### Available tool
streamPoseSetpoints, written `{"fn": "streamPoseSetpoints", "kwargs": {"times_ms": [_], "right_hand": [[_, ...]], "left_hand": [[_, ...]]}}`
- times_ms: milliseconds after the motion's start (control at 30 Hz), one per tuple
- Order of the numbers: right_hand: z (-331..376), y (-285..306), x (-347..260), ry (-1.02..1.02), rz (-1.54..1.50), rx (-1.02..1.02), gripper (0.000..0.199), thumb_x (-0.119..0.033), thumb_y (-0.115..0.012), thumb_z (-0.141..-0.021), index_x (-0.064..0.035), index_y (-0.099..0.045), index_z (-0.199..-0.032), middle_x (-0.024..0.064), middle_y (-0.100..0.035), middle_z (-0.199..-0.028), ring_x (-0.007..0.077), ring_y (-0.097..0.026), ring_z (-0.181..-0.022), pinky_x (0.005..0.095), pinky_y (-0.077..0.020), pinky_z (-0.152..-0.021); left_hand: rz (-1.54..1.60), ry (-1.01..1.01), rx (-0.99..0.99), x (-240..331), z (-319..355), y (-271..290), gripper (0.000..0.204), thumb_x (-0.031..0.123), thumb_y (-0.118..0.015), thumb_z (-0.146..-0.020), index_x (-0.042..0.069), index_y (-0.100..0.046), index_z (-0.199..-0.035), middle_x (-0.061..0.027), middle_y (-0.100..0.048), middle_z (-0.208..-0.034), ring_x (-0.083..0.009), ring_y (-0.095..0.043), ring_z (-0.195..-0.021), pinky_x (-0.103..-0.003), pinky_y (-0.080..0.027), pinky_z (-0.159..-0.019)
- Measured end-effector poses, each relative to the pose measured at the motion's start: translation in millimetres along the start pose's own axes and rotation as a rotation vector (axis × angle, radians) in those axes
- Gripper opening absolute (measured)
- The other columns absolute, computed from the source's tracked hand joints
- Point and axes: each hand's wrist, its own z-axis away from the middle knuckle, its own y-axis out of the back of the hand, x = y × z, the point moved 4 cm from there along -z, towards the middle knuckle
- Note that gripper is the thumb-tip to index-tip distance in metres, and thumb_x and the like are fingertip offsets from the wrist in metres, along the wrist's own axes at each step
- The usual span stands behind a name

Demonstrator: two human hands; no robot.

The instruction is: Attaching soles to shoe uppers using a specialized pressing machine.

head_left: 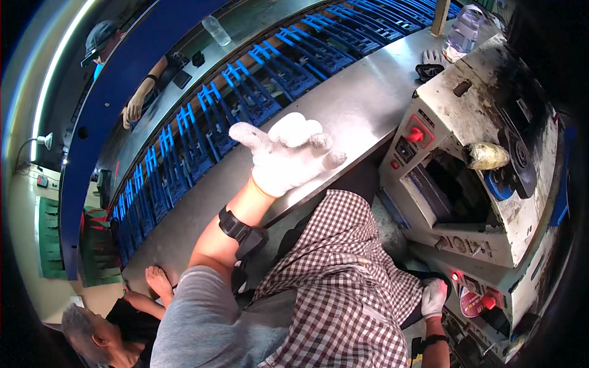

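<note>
Smooth grey metal bench point(380, 86) ran diagonally in front of the person, beside a row of blue metal fixtures point(270, 101). Left hand point(294, 153), in a white knit glove, was raised over the bench, thumb spread wide, fingers loosely bent. Right hand point(434, 296), likewise gloved, was low beside the brown-and-white checked cloth apron point(343, 245), near a round red knob point(489, 302) on a pale boxy machine; could not tell whether it held anything.
</note>
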Motion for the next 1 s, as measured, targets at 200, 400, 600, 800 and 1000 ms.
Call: {"fn": "streamPoseSetpoints", "kwargs": {"times_ms": [200,400,600,800,1000], "right_hand": [[1.6,-2.7,6.3,-0.030,0.011,-0.010,0.015,-0.015,-0.061,-0.081,-0.0003,-0.058,-0.080,0.0220,-0.058,-0.088,0.0458,-0.055,-0.089,0.0525,-0.0441,-0.080],[1.5,-3.3,5.1,0.016,0.003,-0.025,0.015,-0.015,-0.060,-0.081,-0.0001,-0.056,-0.081,0.0229,-0.057,-0.089,0.0462,-0.054,-0.089,0.0523,-0.0434,-0.079],[2.1,-3.7,5.1,-0.022,0.002,-0.007,0.017,-0.015,-0.061,-0.081,-0.0002,-0.053,-0.079,0.0220,-0.055,-0.087,0.0455,-0.054,-0.088,0.0513,-0.0432,-0.077],[7.1,-13.6,10.0,0.026,0.067,-0.016,0.016,-0.012,-0.061,-0.081,-0.0001,-0.051,-0.077,0.0220,-0.055,-0.086,0.0451,-0.053,-0.086,0.0512,-0.0421,-0.076],[9.3,-14.1,9.6,0.010,-0.030,0.031,0.020,-0.015,-0.059,-0.088,0.0007,-0.049,-0.078,0.0218,-0.051,-0.082,0.0436,-0.051,-0.082,0.0506,-0.0402,-0.075]], "left_hand": [[0.041,-0.016,-0.105,-4.2,-0.5,-4.7,0.053,0.069,-0.086,-0.069,0.024,-0.059,-0.076,0.0064,-0.060,-0.090,-0.0236,-0.058,-0.127,-0.055,-0.030,-0.122],[0.053,-0.027,-0.092,-10.3,-2.9,0.6,0.051,0.069,-0.083,-0.072,0.026,-0.056,-0.075,0.0068,-0.058,-0.088,-0.0245,-0.058,-0.122,-0.056,-0.027,-0.123],[0.070,-0.077,-0.053,-5.4,-3.9,4.6,0.040,0.057,-0.079,-0.086,0.024,-0.057,-0.077,0.0045,-0.058,-0.087,-0.0247,-0.058,-0.121,-0.056,-0.029,-0.121],[-0.649,-0.186,0.664,50.1,0.0,45.3,0.017,0.012,-0.063,-0.101,0.010,-0.058,-0.085,-0.0025,-0.059,-0.083,-0.0265,-0.068,-0.109,-0.048,-0.053,-0.106],[-2.216,0.217,0.964,117.1,-10.5,96.7,0.045,0.044,-0.058,-0.098,0.004,-0.074,-0.109,-0.0212,-0.070,-0.116,-0.0409,-0.063,-0.116,-0.046,-0.048,-0.104]]}}
